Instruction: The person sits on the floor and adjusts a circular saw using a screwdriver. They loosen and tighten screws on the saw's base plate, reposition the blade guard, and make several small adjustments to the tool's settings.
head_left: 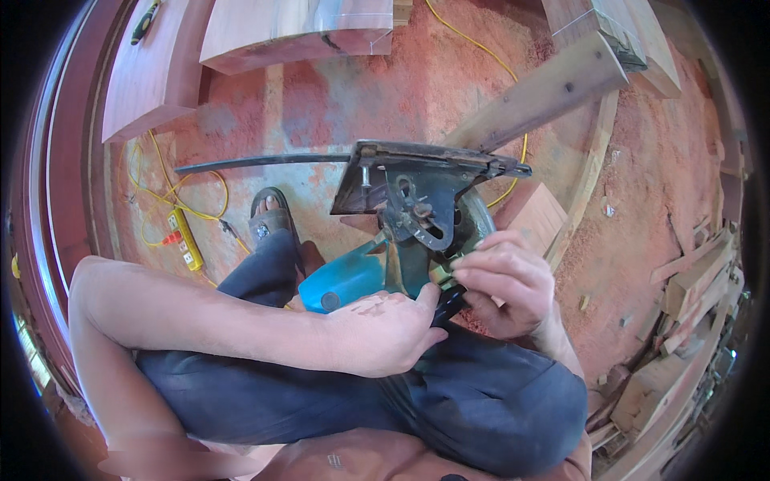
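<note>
A blue circular saw (345,276) rests tilted over my lap, with its dark metal base plate (343,188) raised on the far side. My left hand (389,333) lies curled against the saw's body, its index finger stretching toward a small greenish-yellow part (440,275) low on the saw. From the right, my right hand (509,280) reaches to that same side below the round guard (475,212), thumb and fingers drawn together. Whatever sits between those fingertips is hidden. The slotted bracket (417,210) under the plate faces me.
Thick timber beams (289,36) lie at the far left, one bearing a screwdriver (144,22). A plank (545,96) slants behind the saw. A yellow power strip (186,240) with a cord is left of my sandalled foot (271,212). Scrap wood (690,289) is piled at right.
</note>
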The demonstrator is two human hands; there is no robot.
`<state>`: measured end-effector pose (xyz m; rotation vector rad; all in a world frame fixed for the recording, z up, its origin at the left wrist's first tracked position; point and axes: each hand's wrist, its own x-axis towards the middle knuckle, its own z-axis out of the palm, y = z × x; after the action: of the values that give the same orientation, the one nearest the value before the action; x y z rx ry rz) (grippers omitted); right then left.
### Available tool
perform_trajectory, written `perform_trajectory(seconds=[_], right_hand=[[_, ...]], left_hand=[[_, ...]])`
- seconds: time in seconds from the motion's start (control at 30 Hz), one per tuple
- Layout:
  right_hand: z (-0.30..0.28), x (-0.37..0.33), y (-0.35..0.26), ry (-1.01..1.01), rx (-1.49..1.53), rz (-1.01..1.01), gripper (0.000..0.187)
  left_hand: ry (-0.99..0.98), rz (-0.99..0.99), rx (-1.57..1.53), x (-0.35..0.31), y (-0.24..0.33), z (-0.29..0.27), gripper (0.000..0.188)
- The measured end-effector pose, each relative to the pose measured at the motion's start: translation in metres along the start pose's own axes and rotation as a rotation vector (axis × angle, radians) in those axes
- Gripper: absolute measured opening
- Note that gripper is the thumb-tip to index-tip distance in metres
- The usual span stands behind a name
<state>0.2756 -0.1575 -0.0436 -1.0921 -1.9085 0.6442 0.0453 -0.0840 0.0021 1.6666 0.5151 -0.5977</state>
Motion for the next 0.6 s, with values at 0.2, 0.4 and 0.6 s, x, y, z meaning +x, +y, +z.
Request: perform_trajectory(seconds=[0.2, 0.4, 0.6], right_hand=[[-0.021, 0.040, -0.007, -0.020, -0.236, 0.026, 0.042], [-0.026, 0.069, -0.009, -0.192, -0.325, 0.072, 0.049], [-0.031, 0.093, -0.013, -0.440, -0.396, 0.001, 0.039]], left_hand=[[0.127, 0.100, -0.034, 0.003, -0.004, 0.018, 0.044], [0.158, 0.116, -0.037, 0.005, -0.003, 0.019, 0.040], [0.110, 0.071, -0.098, 0.006, 0.000, 0.016, 0.039]])
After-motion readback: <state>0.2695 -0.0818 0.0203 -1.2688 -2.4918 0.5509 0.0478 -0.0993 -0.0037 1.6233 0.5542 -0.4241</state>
